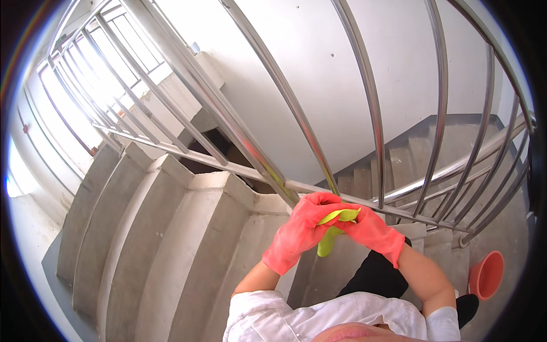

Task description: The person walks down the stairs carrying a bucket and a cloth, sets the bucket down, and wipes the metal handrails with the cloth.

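Note:
A yellow-green cloth (327,242) is bunched between my two hands, with one end hanging below them. My left hand (299,228), in a pinkish-red rubber glove, grips the cloth close to the foot of a thick metal railing post (239,132). Gloved alike, my right hand (371,231) holds the cloth's other side. Both hands are just in front of the bottom rail (252,172) of the stainless steel stair railing, beside a thinner baluster (295,111). Whether the cloth touches the metal is hidden by the gloves.
Concrete steps (188,252) rise along the left. A red plastic bucket (486,275) stands at the lower right, on the grey floor. Beyond the railing, a lower flight (401,164) runs beside a white wall (316,64). A dark gap opens behind the bottom rail.

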{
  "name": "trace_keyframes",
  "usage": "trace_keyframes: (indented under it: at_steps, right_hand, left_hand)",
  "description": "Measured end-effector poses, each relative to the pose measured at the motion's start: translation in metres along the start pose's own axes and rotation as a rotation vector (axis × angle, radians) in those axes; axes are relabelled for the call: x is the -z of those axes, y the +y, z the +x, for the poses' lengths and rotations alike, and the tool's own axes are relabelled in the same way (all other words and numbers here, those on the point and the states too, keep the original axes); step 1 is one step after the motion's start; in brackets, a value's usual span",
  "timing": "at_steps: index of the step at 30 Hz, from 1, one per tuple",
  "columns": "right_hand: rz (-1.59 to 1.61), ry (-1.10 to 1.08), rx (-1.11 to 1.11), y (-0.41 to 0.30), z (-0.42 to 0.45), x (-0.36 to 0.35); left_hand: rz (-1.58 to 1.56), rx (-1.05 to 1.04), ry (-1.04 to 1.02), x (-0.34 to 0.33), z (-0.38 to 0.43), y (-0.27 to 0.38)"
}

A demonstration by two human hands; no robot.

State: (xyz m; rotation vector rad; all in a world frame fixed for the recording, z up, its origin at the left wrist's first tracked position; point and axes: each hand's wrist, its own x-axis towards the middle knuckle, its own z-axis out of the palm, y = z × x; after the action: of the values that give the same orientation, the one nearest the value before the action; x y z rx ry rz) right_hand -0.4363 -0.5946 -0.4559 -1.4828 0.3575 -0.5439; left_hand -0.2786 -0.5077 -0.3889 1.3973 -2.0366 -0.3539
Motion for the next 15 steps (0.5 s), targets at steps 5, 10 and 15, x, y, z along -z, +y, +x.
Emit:
trace_keyframes:
  at_steps: [5,10,15]
  right_hand:
    - [-0.236,0.105,0.186,-0.022,0.000,0.011]
    - [-0.271,0.124,0.117,-0.045,-0.001,0.016]
    - [-0.079,0.353,0.022,-0.054,0.015,0.022]
  left_hand:
    - [-0.013,0.138,0.230,-0.005,-0.008,0.001]
    - [-0.094,0.323,0.318,0.000,-0.007,0.009]
    - [0.137,0.152,0.632,-0.006,-0.018,0.007]
